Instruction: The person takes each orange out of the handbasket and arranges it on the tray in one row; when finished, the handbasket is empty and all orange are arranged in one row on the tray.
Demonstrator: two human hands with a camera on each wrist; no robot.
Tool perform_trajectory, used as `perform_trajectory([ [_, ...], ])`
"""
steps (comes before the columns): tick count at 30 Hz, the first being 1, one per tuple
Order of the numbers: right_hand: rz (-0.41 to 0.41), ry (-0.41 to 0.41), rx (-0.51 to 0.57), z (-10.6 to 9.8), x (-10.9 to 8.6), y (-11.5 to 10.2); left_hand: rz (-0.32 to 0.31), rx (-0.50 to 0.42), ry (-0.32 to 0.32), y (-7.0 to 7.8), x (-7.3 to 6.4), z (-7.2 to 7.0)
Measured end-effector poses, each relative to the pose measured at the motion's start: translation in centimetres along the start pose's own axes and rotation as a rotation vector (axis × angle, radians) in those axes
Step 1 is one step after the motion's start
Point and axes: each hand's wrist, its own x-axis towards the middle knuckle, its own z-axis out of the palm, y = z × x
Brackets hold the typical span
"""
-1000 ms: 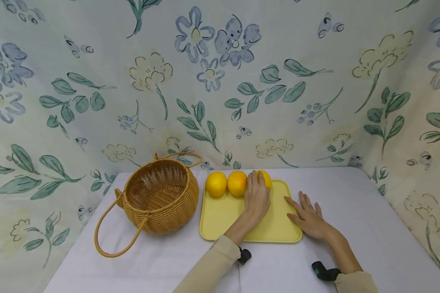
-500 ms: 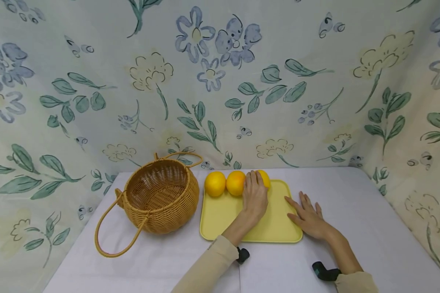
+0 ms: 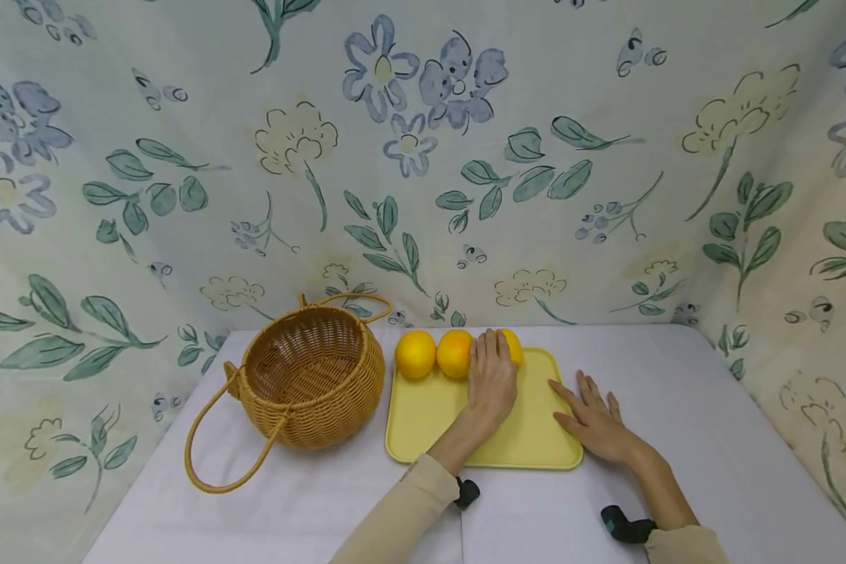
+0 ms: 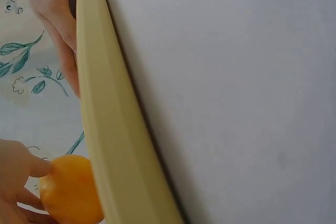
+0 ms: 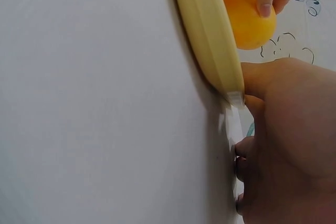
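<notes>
Three oranges stand in a row along the back edge of a yellow tray [image 3: 426, 419]: a left orange [image 3: 415, 355], a middle orange [image 3: 454, 354] and a right orange [image 3: 514, 349]. My left hand [image 3: 492, 381] reaches over the tray and holds the right orange, partly covering it. In the right wrist view, its thumb presses on the side of that orange [image 5: 247, 22]. My right hand [image 3: 601, 428] lies with its fingers spread at the tray's right edge, and its thumb and index finger touch the rim. The left wrist view shows the tray's side wall [image 4: 113, 103] close up.
A wicker basket [image 3: 331, 415] stands left of the tray, its handles folded outward to the front left and back right. White cloth [image 3: 691, 407] covers the table. A flower-printed curtain [image 3: 423, 258] rises behind and at both sides.
The view has shifted very slightly. Both hands, the oranges and the tray stay nearly where they were, and the left hand keeps its hold on the right orange.
</notes>
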Motion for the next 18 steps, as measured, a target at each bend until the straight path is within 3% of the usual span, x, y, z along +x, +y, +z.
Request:
perform_trajectory([
  [12,0.029,-0.017,-0.002,-0.7,0.3,0.2,0.039,-0.014,0.022,-0.3,0.1,0.2],
  [18,0.044,-0.02,0.022,-1.1,0.0,0.2,0.056,-0.018,-0.022,-0.5,0.0,0.0],
])
